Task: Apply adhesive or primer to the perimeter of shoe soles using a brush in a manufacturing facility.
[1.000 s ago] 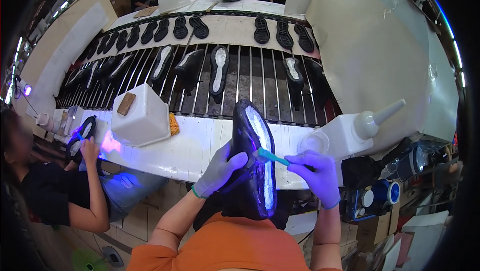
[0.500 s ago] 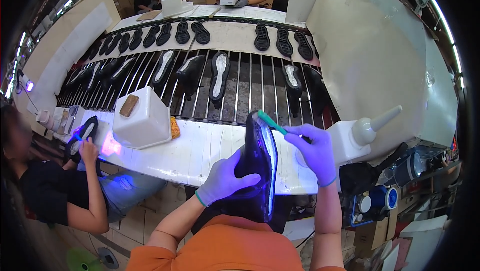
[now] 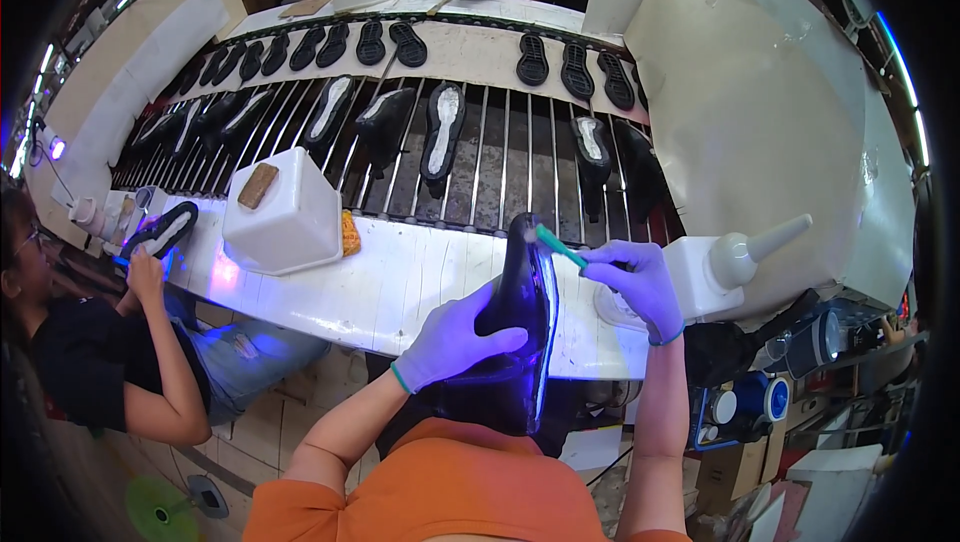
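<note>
In front of my chest I hold a black boot (image 3: 513,287) upright on its toe-up side, its pale sole edge glowing blue under the light and facing right. My gloved left hand (image 3: 452,342) wraps around the boot's shaft side, thumb lying across it. Pinched in my gloved right hand (image 3: 643,289) is a small green-handled brush (image 3: 563,248), much like a toothbrush. Its bristle end touches the boot near the toe, at the rim of the sole.
Beyond the white bench (image 3: 400,292) runs a roller conveyor (image 3: 510,152) with black shoes bearing whitish bottoms. Black soles (image 3: 575,70) line a shelf behind. A white box (image 3: 285,212) stands left, a white squeeze bottle (image 3: 730,262) right. Co-workers sit at left and far side.
The brush tip has shifted slightly along the boot's toe, and the boot is turned a little. My view has tilted slightly. The co-worker at left has turned the shoe they hold.
</note>
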### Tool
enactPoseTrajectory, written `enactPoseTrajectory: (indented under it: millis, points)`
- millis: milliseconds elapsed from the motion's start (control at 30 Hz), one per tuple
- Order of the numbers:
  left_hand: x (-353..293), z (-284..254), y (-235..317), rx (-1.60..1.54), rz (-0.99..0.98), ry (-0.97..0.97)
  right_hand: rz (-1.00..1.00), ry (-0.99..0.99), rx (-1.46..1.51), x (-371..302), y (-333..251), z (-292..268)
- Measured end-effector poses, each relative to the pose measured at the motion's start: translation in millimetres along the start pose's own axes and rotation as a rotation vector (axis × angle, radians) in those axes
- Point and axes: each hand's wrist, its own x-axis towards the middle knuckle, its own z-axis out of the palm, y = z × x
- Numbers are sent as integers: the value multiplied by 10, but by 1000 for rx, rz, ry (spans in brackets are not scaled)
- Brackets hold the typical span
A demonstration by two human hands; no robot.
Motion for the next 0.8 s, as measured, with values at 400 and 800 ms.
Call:
enactPoseTrajectory:
  millis: [400,800]
  points:
    - [125,36,-242,-447,-60,129,106,-356,-62,-310,289,-30]
    - [156,47,-411,-547,-97,102,71,-212,-26,-435,388,86]
